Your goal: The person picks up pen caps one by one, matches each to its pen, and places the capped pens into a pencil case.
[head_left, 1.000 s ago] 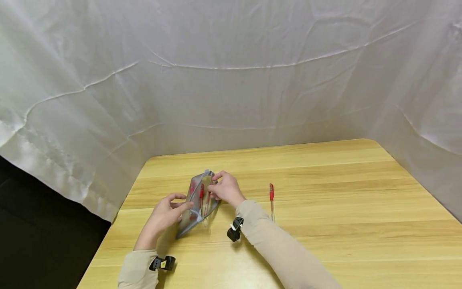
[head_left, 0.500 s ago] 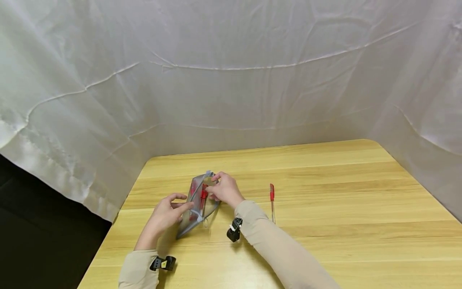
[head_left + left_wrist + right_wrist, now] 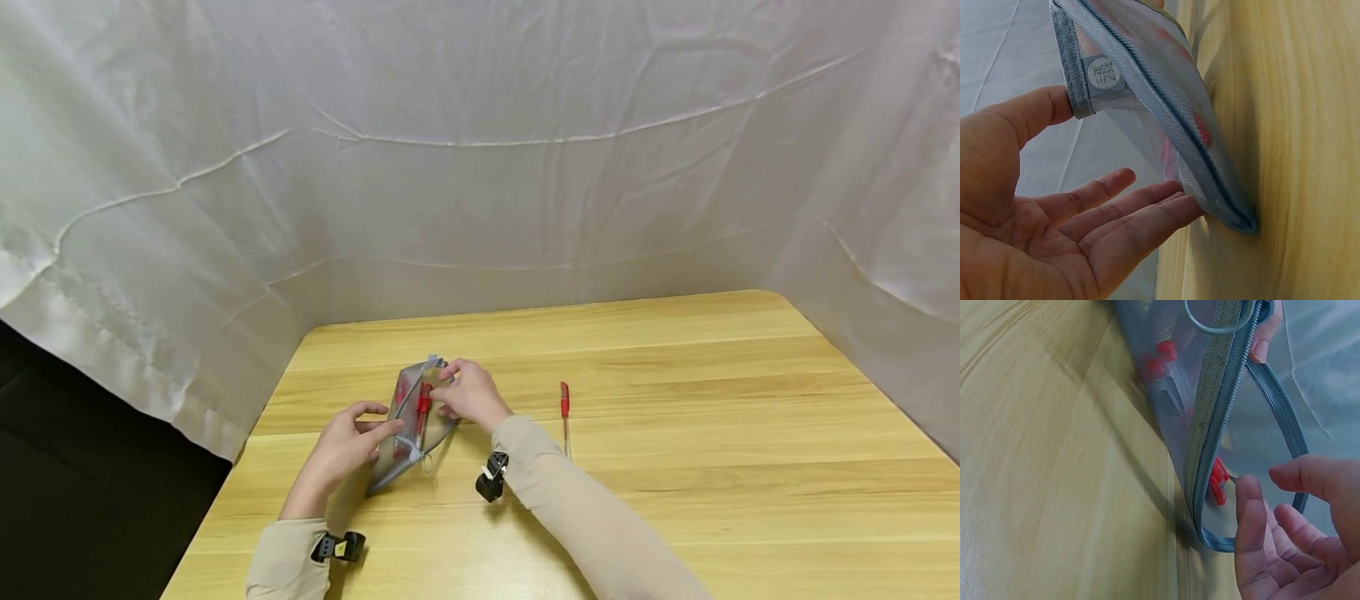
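Observation:
A grey mesh zip pouch stands tilted on the table with its zipper open. Several red-capped pens lie inside and show through the mesh. My left hand holds the pouch's near side, thumb over the rim and fingers against the outside wall. At the mouth of the pouch, my right hand has its thumb and fingers apart, with nothing between them. The nearest pen's red cap sits just beside those fingertips.
One more red-capped pen with a clear barrel lies on the wooden table, right of the pouch; the right forearm covers its lower end. Pale fabric hangs behind and on both sides.
The pen that my right hand held at the pouch mouth has dropped inside, its cap now against another. The right fingers have let go; the left hand stays in place.

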A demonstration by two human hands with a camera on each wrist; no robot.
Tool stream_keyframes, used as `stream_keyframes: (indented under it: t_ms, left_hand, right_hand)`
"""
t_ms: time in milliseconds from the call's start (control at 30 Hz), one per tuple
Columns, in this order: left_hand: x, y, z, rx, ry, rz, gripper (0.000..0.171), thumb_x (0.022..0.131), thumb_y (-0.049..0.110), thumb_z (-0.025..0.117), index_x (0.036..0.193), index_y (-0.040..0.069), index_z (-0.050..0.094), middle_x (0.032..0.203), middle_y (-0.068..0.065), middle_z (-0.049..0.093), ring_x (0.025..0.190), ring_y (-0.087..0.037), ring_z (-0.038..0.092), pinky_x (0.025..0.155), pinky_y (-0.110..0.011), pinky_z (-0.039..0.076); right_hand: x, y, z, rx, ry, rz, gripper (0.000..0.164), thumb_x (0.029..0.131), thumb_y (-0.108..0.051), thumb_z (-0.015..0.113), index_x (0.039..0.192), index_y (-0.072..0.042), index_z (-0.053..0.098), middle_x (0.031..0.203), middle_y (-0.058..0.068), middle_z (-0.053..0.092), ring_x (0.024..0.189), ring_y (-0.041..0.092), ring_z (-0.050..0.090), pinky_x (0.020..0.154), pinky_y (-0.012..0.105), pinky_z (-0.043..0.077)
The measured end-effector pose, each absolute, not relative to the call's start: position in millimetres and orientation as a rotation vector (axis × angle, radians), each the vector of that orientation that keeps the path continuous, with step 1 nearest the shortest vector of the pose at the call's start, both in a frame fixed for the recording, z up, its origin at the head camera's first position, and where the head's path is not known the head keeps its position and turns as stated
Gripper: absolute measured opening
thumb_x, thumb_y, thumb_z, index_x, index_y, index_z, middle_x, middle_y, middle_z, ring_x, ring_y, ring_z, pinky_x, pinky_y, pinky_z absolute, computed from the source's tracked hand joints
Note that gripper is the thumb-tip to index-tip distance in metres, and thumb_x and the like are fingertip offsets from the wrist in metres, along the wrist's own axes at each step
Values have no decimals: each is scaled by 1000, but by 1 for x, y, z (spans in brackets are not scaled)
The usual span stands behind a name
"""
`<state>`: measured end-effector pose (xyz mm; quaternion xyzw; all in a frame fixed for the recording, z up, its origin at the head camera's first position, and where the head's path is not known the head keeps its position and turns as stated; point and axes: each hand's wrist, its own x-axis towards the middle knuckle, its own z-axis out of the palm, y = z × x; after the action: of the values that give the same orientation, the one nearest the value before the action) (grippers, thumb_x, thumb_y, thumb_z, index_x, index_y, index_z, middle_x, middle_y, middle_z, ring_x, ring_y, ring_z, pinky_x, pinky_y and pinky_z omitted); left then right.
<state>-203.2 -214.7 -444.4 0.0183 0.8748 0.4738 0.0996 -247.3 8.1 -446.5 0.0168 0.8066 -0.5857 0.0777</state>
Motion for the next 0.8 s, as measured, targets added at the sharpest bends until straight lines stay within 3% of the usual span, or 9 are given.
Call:
stream_keyframes:
  t_ms: [167, 467, 800]
  left_hand:
    - [-203, -215, -445, 55, 2575, 1416, 56, 100, 36, 77, 140, 2, 61, 127, -23, 75, 101, -25, 73, 81, -38, 62]
    - [-204, -215, -445, 47, 2582, 1396, 57, 100, 38, 77, 141, 3, 61, 126, -22, 76, 91, -23, 73, 78, -35, 61]
    - [-203, -214, -445, 43, 2588, 1404, 55, 100, 37, 78, 140, 3, 62, 126, -22, 76, 97, -24, 73, 79, -36, 62]
  right_hand:
    - [-246, 11, -445, 40, 2411, -1744, 35, 94, -8, 80, 125, 0, 65, 94, 12, 75, 81, 33, 80, 70, 35, 65]
    - [-246, 19, -443, 10, 2394, -1733, 36, 97, -8, 78, 130, -1, 64, 94, 10, 74, 84, 33, 80, 78, 40, 67]
    - [-247, 32, -444, -6, 2440, -1688, 35, 98, -13, 78, 128, -2, 64, 98, 12, 77, 86, 33, 81, 75, 38, 66]
